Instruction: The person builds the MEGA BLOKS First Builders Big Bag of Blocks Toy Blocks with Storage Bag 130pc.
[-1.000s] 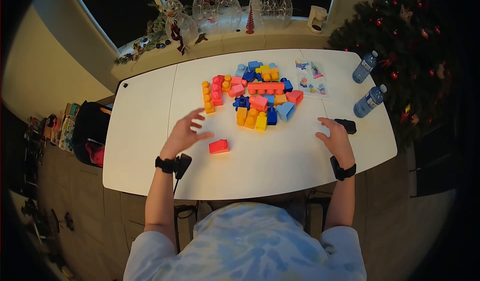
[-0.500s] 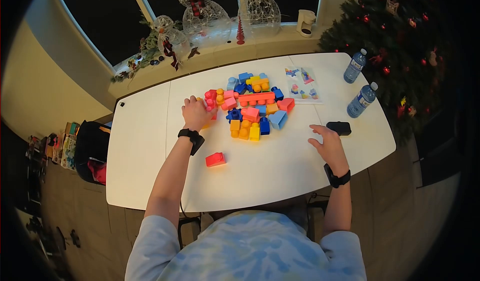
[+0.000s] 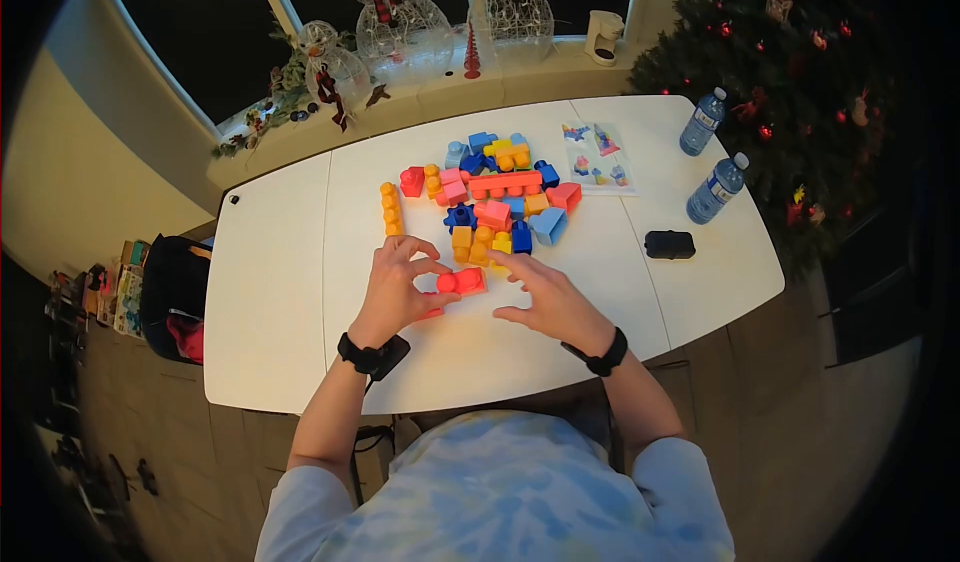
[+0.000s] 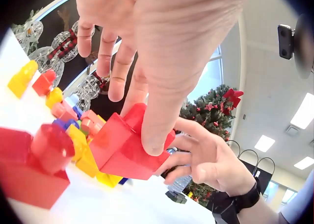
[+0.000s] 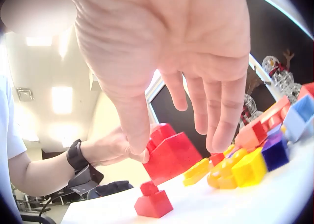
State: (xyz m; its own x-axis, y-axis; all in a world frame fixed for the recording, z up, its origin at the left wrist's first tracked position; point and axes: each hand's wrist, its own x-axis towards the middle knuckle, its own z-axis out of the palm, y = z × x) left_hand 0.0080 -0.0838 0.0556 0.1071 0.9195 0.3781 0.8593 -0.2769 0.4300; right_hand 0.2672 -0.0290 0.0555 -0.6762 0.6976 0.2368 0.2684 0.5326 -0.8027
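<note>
Between thumb and fingers my left hand (image 3: 388,290) pinches a red toy building block (image 4: 125,153), tilted above the table in the wrist views. A second red block (image 5: 154,204), with a single stud at one end, sits on the white table (image 3: 270,292), mostly hidden under the left hand in the head view. My right hand (image 3: 558,310) is just right of the held block, fingers extended and apart, holding nothing. Beyond both hands lies a pile of blocks, with a yellow-orange one (image 3: 480,249) at its near side and a blue one (image 3: 521,237) beside it.
A long yellow-orange block (image 3: 390,210) and a red block (image 3: 412,182) are left of the pile. A picture sheet (image 3: 600,167) lies behind it. Two water bottles (image 3: 704,122) stand at the right, with a black case (image 3: 669,245) nearer.
My left hand reached the pile's left side, took a red block there and brought it back over the near red block. My right hand moved left from beside the black case.
</note>
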